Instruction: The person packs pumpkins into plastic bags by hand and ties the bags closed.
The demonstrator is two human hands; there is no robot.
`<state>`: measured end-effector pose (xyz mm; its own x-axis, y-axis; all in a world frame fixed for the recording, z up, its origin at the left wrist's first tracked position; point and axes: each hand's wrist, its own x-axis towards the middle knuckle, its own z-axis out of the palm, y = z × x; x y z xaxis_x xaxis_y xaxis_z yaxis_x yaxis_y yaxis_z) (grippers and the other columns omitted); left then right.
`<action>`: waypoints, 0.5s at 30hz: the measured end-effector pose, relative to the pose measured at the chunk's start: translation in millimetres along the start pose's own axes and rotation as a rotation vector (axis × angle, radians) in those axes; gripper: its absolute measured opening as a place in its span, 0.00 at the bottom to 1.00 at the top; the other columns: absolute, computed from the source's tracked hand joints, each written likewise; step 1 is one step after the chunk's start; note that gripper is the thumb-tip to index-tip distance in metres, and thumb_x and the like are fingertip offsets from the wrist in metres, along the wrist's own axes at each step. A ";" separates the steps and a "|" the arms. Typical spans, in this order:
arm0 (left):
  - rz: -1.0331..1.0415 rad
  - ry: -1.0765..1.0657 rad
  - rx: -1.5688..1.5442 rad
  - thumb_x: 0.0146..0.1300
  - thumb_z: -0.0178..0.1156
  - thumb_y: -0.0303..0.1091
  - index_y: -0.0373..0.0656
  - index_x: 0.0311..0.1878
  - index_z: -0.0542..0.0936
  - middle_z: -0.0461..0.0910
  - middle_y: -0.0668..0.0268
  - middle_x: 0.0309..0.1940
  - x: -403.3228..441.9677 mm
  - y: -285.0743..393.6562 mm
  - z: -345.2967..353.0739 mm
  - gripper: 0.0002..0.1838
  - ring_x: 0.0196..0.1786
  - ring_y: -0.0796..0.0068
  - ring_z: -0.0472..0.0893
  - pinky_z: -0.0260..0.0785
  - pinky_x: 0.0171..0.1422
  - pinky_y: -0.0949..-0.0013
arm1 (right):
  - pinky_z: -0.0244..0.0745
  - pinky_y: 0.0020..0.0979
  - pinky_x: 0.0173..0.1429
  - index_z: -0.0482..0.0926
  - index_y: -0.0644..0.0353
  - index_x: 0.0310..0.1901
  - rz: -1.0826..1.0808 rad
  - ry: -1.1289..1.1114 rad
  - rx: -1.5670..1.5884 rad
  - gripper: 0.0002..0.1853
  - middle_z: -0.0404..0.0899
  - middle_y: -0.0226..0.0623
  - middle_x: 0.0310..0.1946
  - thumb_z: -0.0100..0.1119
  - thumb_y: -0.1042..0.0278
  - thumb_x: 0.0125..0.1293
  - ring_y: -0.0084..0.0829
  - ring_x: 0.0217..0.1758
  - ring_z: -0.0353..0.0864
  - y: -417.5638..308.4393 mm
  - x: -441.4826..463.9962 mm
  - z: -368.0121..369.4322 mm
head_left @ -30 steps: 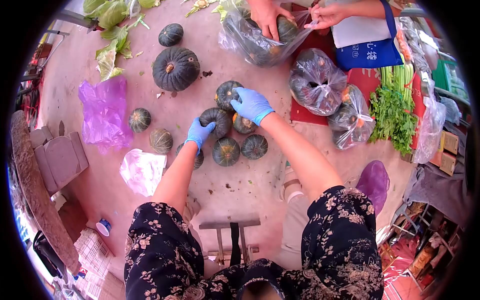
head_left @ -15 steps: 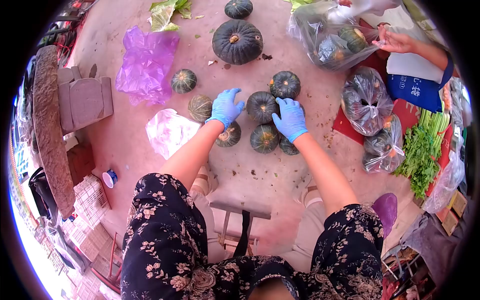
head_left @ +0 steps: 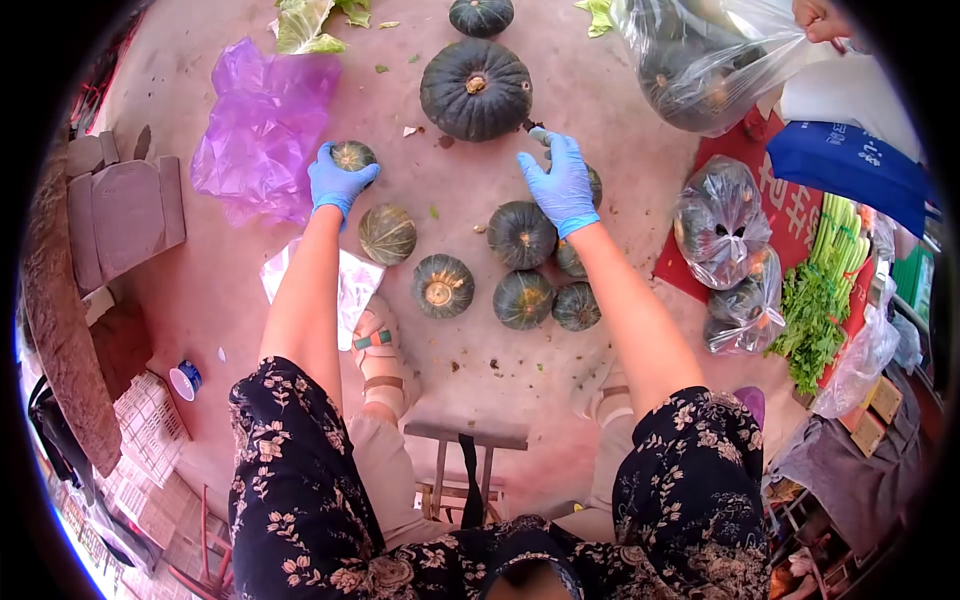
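My left hand (head_left: 338,182), in a blue glove, is closed round a small green pumpkin (head_left: 353,155) beside the purple plastic bag. My right hand (head_left: 560,187), also gloved, has its thumb and fingers apart over the pumpkin group and partly covers one pumpkin (head_left: 596,184). A dark green pumpkin (head_left: 521,235) lies just below it, with a striped pumpkin (head_left: 522,299) and a smaller one (head_left: 576,306) nearer me. Between my arms sit a paler pumpkin (head_left: 388,234) and one with a tan scar (head_left: 443,286). Beyond my hands lies a large dark pumpkin (head_left: 476,90).
A purple bag (head_left: 262,125) and a white bag (head_left: 356,290) lie at left. At right are bagged pumpkins (head_left: 722,222), celery (head_left: 815,290) and a red sheet (head_left: 690,270). Another person's hand (head_left: 824,18) holds a clear bag (head_left: 700,70). A stool (head_left: 465,437) stands between my legs.
My left hand has moved left and away from me, from the paler pumpkin to the small green one, and closed on it. My right hand has shifted slightly farther from me.
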<state>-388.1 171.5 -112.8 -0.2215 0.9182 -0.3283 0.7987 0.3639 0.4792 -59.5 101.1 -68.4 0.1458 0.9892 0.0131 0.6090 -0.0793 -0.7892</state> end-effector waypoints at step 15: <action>0.102 -0.354 -0.629 0.52 0.63 0.41 0.45 0.53 0.75 0.77 0.57 0.41 14.4 63.2 44.1 0.24 0.44 0.59 0.77 0.66 0.57 0.60 | 0.65 0.41 0.61 0.71 0.67 0.53 0.288 -0.226 0.133 0.45 0.71 0.53 0.53 0.63 0.32 0.46 0.47 0.59 0.69 17.1 155.1 30.3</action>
<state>-316.1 200.9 -123.1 0.1159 0.8855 -0.4499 0.3099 0.3981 0.8634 -50.2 256.9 -98.4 0.1117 0.9320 -0.3448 0.4595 -0.3561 -0.8136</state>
